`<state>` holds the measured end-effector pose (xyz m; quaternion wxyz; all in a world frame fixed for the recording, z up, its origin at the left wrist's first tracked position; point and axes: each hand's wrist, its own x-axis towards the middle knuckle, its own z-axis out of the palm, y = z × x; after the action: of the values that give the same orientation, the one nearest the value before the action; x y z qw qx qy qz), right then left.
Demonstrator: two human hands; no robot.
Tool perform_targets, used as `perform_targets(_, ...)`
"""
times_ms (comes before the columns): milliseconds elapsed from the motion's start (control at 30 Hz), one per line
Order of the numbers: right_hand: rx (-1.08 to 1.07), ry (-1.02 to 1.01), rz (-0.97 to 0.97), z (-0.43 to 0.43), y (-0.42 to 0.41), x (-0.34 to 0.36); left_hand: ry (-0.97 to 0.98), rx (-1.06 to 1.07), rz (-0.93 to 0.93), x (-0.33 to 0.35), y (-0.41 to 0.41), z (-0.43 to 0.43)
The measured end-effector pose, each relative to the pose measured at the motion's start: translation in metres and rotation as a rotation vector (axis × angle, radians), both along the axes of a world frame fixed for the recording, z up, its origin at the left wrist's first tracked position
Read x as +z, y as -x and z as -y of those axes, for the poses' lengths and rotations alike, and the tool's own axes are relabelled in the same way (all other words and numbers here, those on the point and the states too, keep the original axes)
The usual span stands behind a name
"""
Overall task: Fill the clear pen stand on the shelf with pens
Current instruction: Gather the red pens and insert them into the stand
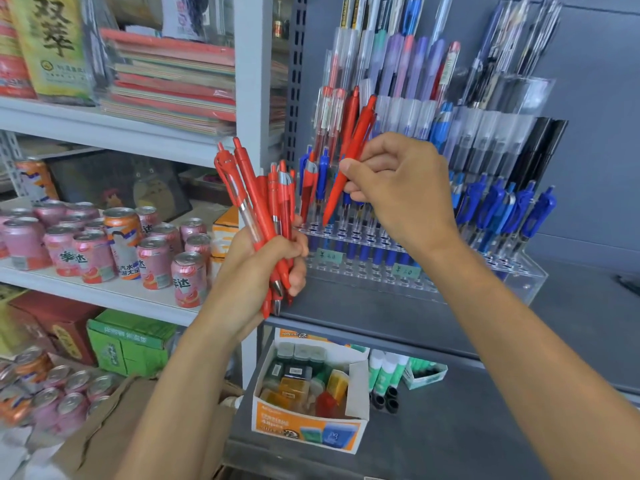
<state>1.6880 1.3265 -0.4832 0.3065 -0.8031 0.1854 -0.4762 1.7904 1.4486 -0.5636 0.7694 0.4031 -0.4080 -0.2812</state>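
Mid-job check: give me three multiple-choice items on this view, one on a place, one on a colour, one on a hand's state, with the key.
1. Where is the bunch of red pens?
A. in the left hand
B. in the cardboard box
C. on the cans

2. What colour are the front-right pens in the pen stand?
A. green
B. blue
C. yellow

3. What is the right hand doing?
A. hanging empty
B. pressing the shelf
C. pinching a red pen

Key:
1 A, its fingers wrap the bunch.
2 B, blue clips and barrels show there.
3 C, thumb and fingers grip it.
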Motion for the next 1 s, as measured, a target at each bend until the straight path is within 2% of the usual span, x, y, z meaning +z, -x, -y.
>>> perform_targets(233, -0.011, 0.032, -0.027, -0.002, -0.008, -0.001, 0.009, -0.019, -0.016, 0.0, -0.001, 0.0)
perform_targets(433, -0.14, 0.158, -0.318, -0.008, -0.018, -0.021, -0.013, -0.018, 0.027, -0.001, -0.002, 0.0)
perform_targets(600, -0.257, 0.204, -0.382, -0.015, -0.023, -0.021, -0.008, -0.032, 0.02, -0.002, -0.002, 0.001)
perform_targets(800, -0.297, 0.217, -0.297, -0.018, -0.017, -0.023, -0.023, -0.039, 0.04, -0.003, -0.004, -0.001)
perform_targets(867, -0.304, 0.229, -0.32, -0.017, -0.017, -0.026, -0.028, -0.048, 0.043, -0.003, -0.003, -0.001)
perform_targets(1000, -0.234, 0.181, -0.322, -0.013, -0.012, -0.026, -0.039, -0.075, 0.048, -0.002, -0.003, -0.001)
